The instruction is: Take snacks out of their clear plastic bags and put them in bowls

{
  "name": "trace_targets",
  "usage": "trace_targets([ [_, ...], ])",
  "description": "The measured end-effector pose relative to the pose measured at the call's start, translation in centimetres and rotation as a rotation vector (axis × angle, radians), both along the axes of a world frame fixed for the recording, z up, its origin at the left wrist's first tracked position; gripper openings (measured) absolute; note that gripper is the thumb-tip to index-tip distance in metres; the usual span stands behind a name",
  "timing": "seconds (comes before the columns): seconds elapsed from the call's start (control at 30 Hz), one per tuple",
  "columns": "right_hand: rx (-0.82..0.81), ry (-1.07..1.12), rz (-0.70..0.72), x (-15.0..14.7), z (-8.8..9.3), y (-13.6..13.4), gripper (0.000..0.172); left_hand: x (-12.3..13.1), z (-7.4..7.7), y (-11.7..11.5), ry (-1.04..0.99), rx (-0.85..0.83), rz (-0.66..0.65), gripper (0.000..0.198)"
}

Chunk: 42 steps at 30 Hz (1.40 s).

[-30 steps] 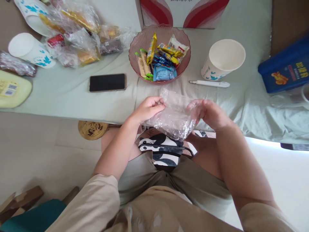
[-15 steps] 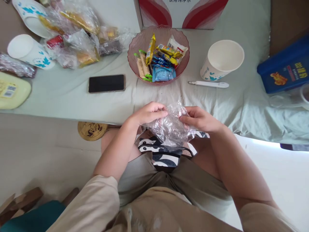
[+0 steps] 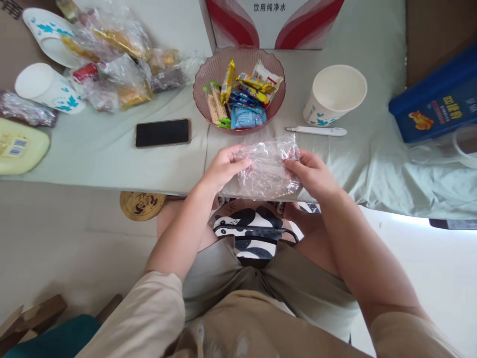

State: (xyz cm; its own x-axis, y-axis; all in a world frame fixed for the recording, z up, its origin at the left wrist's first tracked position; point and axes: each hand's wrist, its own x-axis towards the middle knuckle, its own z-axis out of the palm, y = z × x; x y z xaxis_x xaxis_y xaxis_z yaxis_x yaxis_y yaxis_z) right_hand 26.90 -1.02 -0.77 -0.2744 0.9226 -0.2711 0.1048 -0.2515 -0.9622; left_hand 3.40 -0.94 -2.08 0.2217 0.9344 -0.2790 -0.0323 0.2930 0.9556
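Tabletop (image 3: 100, 164): creased pale-green cloth (image 3: 357, 174)
Floor (image 3: 78, 214): pale
Scalloped pink translucent bowl (image 3: 280, 87): wrapped snacks (image 3: 246, 97)
Grip: left hand (image 3: 225, 166), right hand (image 3: 313, 174) pinching crinkled clear plastic film (image 3: 269, 171)

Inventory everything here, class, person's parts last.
Cloth: one, green, centre
Bowl: one, pink, on cloth
Snacks: several, multicoloured, in bowl
Film: one, clear, before bowl
Phone: one, black, bowl's left
Cup: one, white, bowl's right
Tool: one, white, near cup
Tipped paper containers: two, white-blue, left
Packaged items: several, multicoloured, left
Container: one, yellow, left edge
Box: one, red-white, behind bowl
Pack: one, blue, right
Plasticware: count unclear, clear, right
Disc: one, brown, below cloth
Panda print: one, black-white, below film
Object: one, teal, lower left
Left hand: one, holding film
Right hand: one, holding film
Arms: two, lower foreground
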Motion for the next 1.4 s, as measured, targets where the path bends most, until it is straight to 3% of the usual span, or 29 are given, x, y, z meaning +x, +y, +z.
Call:
trace_targets([
  [0.17,0.015,0.015,-0.044,0.2,-0.1,-0.1,0.030,-0.2,-0.1,0.2,-0.085,-0.052,0.079,0.043],
  [0.37,0.026,0.038,-0.057,0.3,-0.3,0.0,0.029,0.4,0.4,0.0,-0.134,-0.118,-0.071,0.057],
  [0.5,0.037,0.028,-0.056,0.4,-0.2,-0.1,0.031,0.7,0.3,0.0,-0.095,-0.100,-0.066,0.048],
  [0.83,0.019,0.006,-0.085,0.5,0.0,-0.1,0.029,1.2,0.0,0.3,-0.110,-0.086,0.164,0.025],
  [1.0,0.015,-0.007,-0.085,0.6,0.2,0.1,0.025,1.4,0.1,0.1,-0.062,-0.062,0.160,0.022],
  [1.23,0.177,0.058,-0.246,1.2,0.3,0.2,0.019,2.2,-0.5,0.0,-0.068,0.130,0.193,0.040],
  [1.4,0.209,0.068,-0.232,1.8,0.1,-0.1,0.020,2.5,-0.2,-0.8,-0.175,-0.025,0.086,0.053],
])
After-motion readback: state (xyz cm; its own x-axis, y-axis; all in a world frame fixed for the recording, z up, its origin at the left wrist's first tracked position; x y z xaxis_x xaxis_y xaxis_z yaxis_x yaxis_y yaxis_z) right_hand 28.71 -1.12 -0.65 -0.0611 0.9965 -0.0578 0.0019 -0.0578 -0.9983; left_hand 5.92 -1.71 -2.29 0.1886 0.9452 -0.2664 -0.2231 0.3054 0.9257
